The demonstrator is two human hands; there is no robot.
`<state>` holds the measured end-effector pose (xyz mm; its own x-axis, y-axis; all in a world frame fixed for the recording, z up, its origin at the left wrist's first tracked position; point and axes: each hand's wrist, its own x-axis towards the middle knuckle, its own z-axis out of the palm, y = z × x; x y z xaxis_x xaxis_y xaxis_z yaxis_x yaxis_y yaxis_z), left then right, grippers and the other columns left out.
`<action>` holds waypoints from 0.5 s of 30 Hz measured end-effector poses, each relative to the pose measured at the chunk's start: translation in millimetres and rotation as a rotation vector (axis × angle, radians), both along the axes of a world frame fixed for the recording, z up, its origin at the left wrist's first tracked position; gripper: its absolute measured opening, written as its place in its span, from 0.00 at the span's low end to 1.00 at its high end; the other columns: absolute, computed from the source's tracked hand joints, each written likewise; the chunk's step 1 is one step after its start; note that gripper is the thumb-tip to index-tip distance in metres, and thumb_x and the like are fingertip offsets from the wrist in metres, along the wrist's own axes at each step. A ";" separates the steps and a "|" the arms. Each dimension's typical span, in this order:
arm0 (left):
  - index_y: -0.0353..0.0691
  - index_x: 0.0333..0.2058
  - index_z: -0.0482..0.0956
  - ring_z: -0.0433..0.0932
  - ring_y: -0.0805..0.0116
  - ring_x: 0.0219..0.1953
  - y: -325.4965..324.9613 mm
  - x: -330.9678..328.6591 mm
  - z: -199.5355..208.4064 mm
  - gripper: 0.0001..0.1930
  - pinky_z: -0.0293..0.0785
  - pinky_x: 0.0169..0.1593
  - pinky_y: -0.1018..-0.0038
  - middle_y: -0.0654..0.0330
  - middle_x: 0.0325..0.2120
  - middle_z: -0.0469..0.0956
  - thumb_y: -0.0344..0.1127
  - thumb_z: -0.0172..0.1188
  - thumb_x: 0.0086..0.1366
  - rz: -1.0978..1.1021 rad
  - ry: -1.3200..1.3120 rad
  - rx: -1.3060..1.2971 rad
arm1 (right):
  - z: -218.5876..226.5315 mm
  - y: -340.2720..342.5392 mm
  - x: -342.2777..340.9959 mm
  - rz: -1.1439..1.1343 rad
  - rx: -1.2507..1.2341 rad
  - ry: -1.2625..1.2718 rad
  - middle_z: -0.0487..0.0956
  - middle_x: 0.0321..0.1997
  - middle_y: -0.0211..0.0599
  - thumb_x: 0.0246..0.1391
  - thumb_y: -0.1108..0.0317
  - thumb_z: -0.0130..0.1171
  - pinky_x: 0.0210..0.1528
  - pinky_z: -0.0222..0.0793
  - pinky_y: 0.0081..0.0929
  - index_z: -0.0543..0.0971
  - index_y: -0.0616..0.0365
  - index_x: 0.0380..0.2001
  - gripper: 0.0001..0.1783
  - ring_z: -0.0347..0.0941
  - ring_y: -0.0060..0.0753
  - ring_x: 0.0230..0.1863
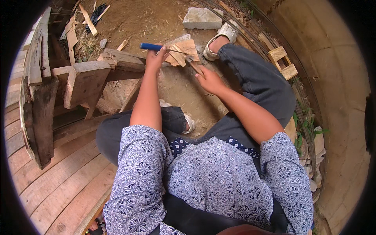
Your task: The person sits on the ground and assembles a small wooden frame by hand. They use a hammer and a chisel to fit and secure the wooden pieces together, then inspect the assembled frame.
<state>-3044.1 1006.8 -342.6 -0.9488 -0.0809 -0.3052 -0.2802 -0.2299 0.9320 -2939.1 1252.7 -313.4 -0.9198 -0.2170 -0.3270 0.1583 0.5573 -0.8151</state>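
Observation:
My left hand (156,59) is closed around a blue-handled tool (150,46) with a thin dark shaft that points right; its exact kind is too small to tell. In my right hand (211,82) is a hammer (195,67) with a wooden handle, its head close to the shaft. Under both tools a small pale strip of wood (177,57) lies over a flat wooden board (188,47). The board rests on a stone (181,38), partly hidden, between my feet.
Left of me stands a rough timber structure (88,78) beside a plank surface (62,184). A pale stone block (201,18) lies ahead. Nailed wooden pieces (282,62) and long rods (254,21) run along the wall (333,86) at right. Wood scraps (88,21) litter the ground.

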 end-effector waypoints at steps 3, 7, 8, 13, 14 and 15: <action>0.35 0.53 0.65 0.78 0.58 0.50 -4.2 10.3 -0.4 0.19 0.81 0.55 0.66 0.51 0.50 0.74 0.33 0.61 0.69 0.015 -0.062 0.035 | -8.5 -3.6 2.8 0.043 0.062 0.112 0.80 0.42 0.60 0.61 0.59 0.53 0.48 0.71 0.53 0.67 0.50 0.64 0.28 0.77 0.65 0.44; 0.34 0.52 0.67 0.79 0.57 0.48 -0.2 3.8 10.2 0.19 0.82 0.54 0.64 0.49 0.48 0.76 0.33 0.62 0.68 -0.031 -0.029 -0.023 | -10.1 -5.8 3.8 0.058 0.115 0.139 0.80 0.42 0.59 0.61 0.60 0.53 0.46 0.71 0.55 0.66 0.49 0.64 0.28 0.77 0.65 0.43; 0.33 0.52 0.68 0.80 0.57 0.47 4.9 -2.8 16.8 0.18 0.82 0.53 0.64 0.49 0.47 0.77 0.33 0.62 0.68 -0.069 -0.017 -0.066 | -9.9 -6.0 4.3 0.054 0.128 0.135 0.80 0.41 0.59 0.62 0.61 0.53 0.46 0.71 0.55 0.66 0.48 0.64 0.28 0.77 0.65 0.43; 0.32 0.51 0.70 0.81 0.61 0.46 30.9 -33.1 35.3 0.17 0.83 0.49 0.67 0.53 0.43 0.79 0.33 0.62 0.69 -0.316 0.182 -0.389 | 0.2 -9.3 -0.1 0.086 0.169 0.038 0.80 0.44 0.58 0.61 0.62 0.53 0.48 0.71 0.54 0.65 0.47 0.65 0.29 0.77 0.64 0.45; 0.32 0.48 0.74 0.82 0.65 0.44 35.1 -37.2 38.1 0.16 0.81 0.45 0.69 0.55 0.41 0.81 0.36 0.63 0.68 -0.340 0.318 -0.565 | 4.8 -9.3 -1.7 0.096 0.170 0.002 0.80 0.46 0.59 0.60 0.62 0.52 0.50 0.71 0.53 0.65 0.47 0.66 0.30 0.77 0.64 0.46; 0.33 0.47 0.75 0.82 0.65 0.43 37.7 -38.1 40.6 0.15 0.80 0.45 0.69 0.55 0.40 0.81 0.37 0.63 0.68 -0.358 0.385 -0.656 | 7.3 -9.7 -2.3 0.107 0.170 -0.033 0.79 0.48 0.60 0.60 0.63 0.52 0.51 0.70 0.52 0.64 0.47 0.67 0.31 0.76 0.64 0.48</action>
